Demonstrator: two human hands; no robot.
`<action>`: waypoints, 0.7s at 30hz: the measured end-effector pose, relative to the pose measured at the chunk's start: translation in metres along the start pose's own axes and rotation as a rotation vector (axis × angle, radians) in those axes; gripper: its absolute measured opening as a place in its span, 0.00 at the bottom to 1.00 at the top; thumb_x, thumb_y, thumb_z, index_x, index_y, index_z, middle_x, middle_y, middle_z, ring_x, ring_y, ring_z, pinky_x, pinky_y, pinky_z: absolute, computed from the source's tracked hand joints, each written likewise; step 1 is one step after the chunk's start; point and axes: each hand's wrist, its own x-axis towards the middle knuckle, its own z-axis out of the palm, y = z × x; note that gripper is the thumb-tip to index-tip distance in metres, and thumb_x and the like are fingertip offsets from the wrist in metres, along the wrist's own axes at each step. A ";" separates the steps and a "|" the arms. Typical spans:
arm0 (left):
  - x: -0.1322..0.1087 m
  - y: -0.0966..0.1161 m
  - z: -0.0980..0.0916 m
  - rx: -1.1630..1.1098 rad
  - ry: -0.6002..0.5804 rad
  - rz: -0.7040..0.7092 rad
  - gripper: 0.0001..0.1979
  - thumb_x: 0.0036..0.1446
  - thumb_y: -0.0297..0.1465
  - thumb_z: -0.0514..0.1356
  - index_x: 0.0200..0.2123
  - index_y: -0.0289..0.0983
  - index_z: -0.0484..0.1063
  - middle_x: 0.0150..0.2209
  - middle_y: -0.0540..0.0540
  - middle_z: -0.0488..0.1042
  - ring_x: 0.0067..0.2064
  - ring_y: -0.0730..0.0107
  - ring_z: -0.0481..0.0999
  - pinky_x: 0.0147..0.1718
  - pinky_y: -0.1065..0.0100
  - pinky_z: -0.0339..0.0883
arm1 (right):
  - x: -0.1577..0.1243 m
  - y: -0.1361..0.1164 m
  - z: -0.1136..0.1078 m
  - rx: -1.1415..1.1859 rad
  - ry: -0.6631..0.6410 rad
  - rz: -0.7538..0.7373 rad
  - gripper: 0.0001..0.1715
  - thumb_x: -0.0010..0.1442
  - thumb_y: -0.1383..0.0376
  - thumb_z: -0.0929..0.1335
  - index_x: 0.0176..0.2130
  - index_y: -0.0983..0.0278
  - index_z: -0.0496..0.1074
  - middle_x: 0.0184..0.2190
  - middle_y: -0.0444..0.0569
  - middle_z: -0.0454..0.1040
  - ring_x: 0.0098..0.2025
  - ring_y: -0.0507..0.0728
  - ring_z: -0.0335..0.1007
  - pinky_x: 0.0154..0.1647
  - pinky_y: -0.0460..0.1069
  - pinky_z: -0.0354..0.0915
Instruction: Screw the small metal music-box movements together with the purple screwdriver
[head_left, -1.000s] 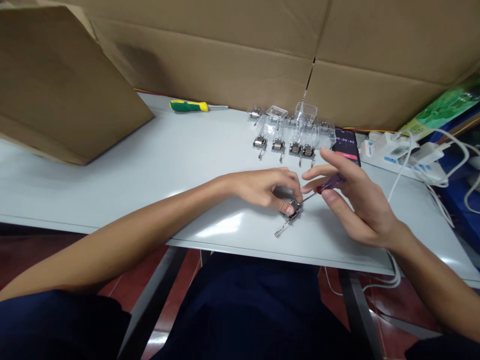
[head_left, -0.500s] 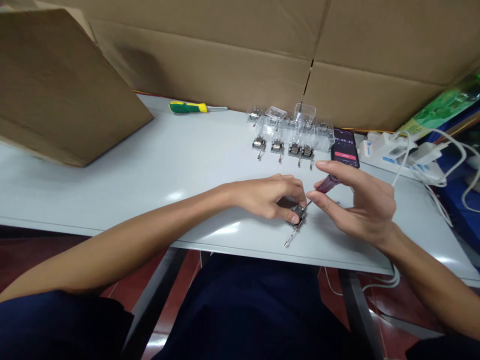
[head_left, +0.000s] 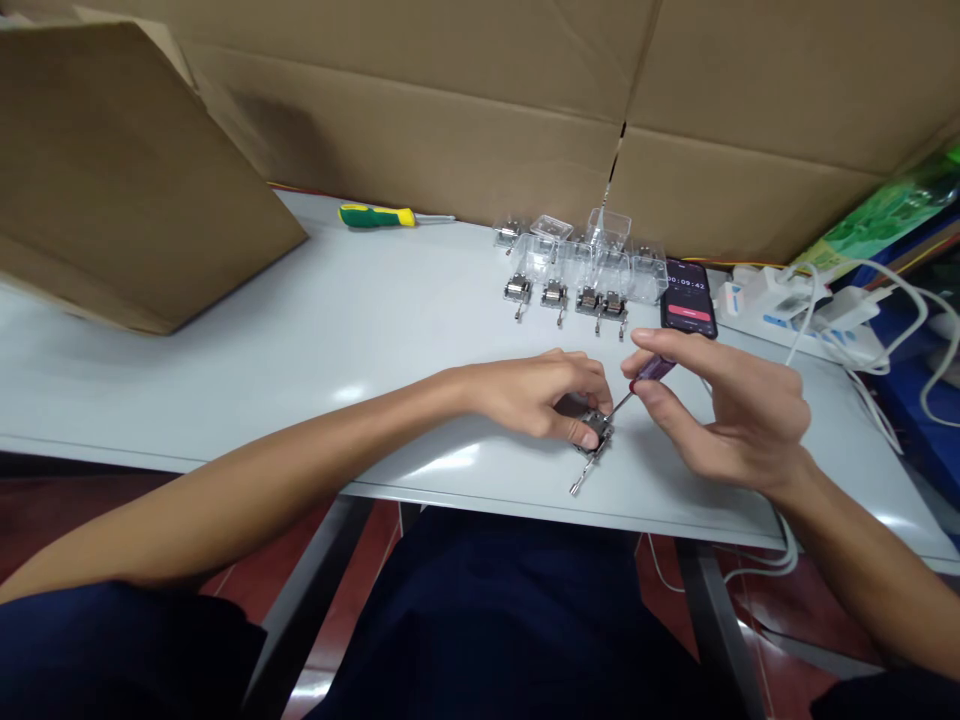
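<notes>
My left hand [head_left: 551,392] grips a small metal hand-crank music box movement [head_left: 592,434] between thumb and fingers, pressed on the table near its front edge. The crank sticks out toward me, its end lying at the lower left. My right hand [head_left: 727,405] holds a small screwdriver [head_left: 651,374] with a purple, see-through handle, pinched between thumb and fingers. The screwdriver is tilted, and its shaft runs down left to the movement, where the tip meets the upper right side. Left fingertips partly cover the movement there.
Behind my hands stand several similar movements [head_left: 553,293] and clear plastic boxes [head_left: 611,268]. A phone [head_left: 688,300] showing a timer lies beside a white power strip [head_left: 806,315] with cables. A green and yellow screwdriver [head_left: 376,216] lies at the back, and a cardboard box [head_left: 142,180] stands left.
My right thumb and hand have shifted slightly right along the screwdriver, leaving more of its shaft and a red collar visible. My left hand and the movement have stayed put.
</notes>
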 end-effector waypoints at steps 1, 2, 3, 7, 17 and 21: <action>0.000 0.000 0.000 0.002 -0.001 -0.001 0.17 0.63 0.42 0.66 0.50 0.38 0.76 0.47 0.42 0.76 0.52 0.55 0.72 0.56 0.55 0.63 | 0.000 0.000 0.000 -0.025 0.021 -0.013 0.40 0.58 0.72 0.76 0.65 0.52 0.70 0.46 0.47 0.84 0.37 0.59 0.81 0.38 0.56 0.78; 0.000 0.000 0.000 0.005 -0.002 -0.001 0.17 0.63 0.42 0.66 0.50 0.39 0.76 0.47 0.42 0.76 0.53 0.55 0.72 0.57 0.55 0.63 | 0.000 0.000 -0.001 -0.058 0.032 -0.028 0.40 0.57 0.71 0.78 0.64 0.52 0.70 0.44 0.46 0.85 0.35 0.58 0.81 0.37 0.56 0.78; 0.000 0.000 0.000 0.007 -0.003 -0.001 0.17 0.63 0.42 0.67 0.49 0.39 0.76 0.47 0.43 0.76 0.52 0.55 0.72 0.57 0.55 0.62 | 0.000 0.000 -0.001 -0.084 0.022 -0.037 0.41 0.56 0.69 0.79 0.65 0.51 0.70 0.44 0.46 0.85 0.35 0.58 0.80 0.37 0.56 0.78; -0.001 0.000 0.001 0.016 0.014 -0.007 0.18 0.63 0.43 0.67 0.48 0.38 0.76 0.46 0.42 0.75 0.51 0.56 0.72 0.56 0.56 0.63 | -0.002 0.002 -0.001 -0.055 -0.070 0.051 0.42 0.61 0.69 0.75 0.69 0.52 0.63 0.48 0.48 0.83 0.41 0.60 0.82 0.44 0.58 0.79; -0.001 0.003 -0.004 -0.080 -0.009 -0.067 0.21 0.58 0.42 0.72 0.50 0.37 0.79 0.46 0.42 0.77 0.47 0.61 0.75 0.47 0.62 0.68 | -0.004 0.009 0.003 0.001 -0.021 0.006 0.36 0.62 0.71 0.73 0.66 0.56 0.67 0.45 0.47 0.83 0.40 0.58 0.82 0.41 0.55 0.80; -0.002 0.006 -0.008 -0.095 -0.048 -0.038 0.16 0.60 0.37 0.70 0.48 0.37 0.80 0.46 0.42 0.77 0.46 0.62 0.76 0.47 0.62 0.69 | -0.004 0.003 0.002 -0.002 0.003 -0.030 0.41 0.58 0.74 0.76 0.66 0.56 0.67 0.44 0.46 0.84 0.32 0.54 0.79 0.35 0.52 0.79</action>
